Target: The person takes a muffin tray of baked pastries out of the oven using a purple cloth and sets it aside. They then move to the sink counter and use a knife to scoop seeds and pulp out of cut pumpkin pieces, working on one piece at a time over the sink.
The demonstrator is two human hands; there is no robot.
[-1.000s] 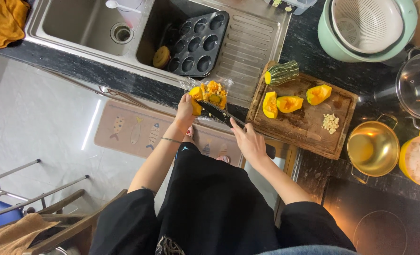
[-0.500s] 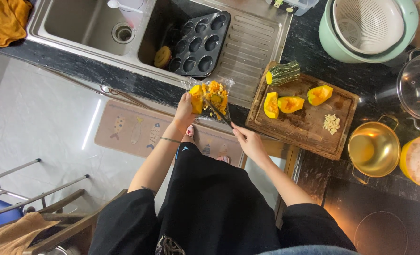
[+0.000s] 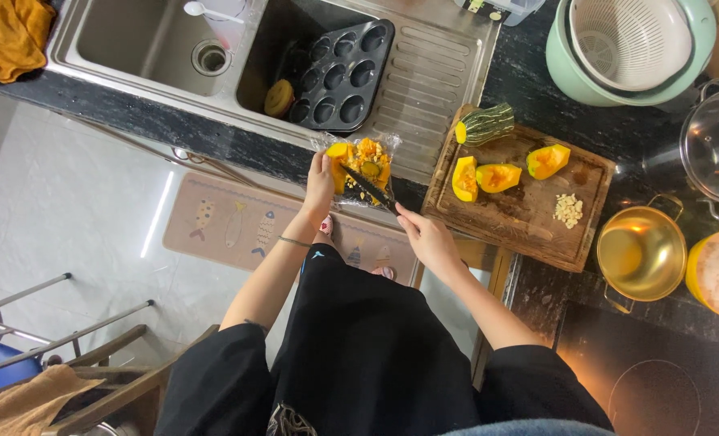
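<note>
Your left hand (image 3: pixel 320 179) grips a squash wedge (image 3: pixel 341 155) over a clear bag (image 3: pixel 365 165) at the counter edge; your right hand (image 3: pixel 426 234) clasps a black knife (image 3: pixel 367 187) against it. Nearby: cutting board (image 3: pixel 529 218) with squash pieces (image 3: pixel 498 176), sink (image 3: pixel 145 36), muffin tin (image 3: pixel 345 74).

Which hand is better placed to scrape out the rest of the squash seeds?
Probably the right hand: it holds the knife, blade in the squash piece. The left hand grips that piece.

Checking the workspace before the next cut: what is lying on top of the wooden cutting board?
On the wooden cutting board lie three orange squash wedges, a green striped squash piece at its far corner, and a small pile of pale seeds. Nothing visibly covers them.
</note>
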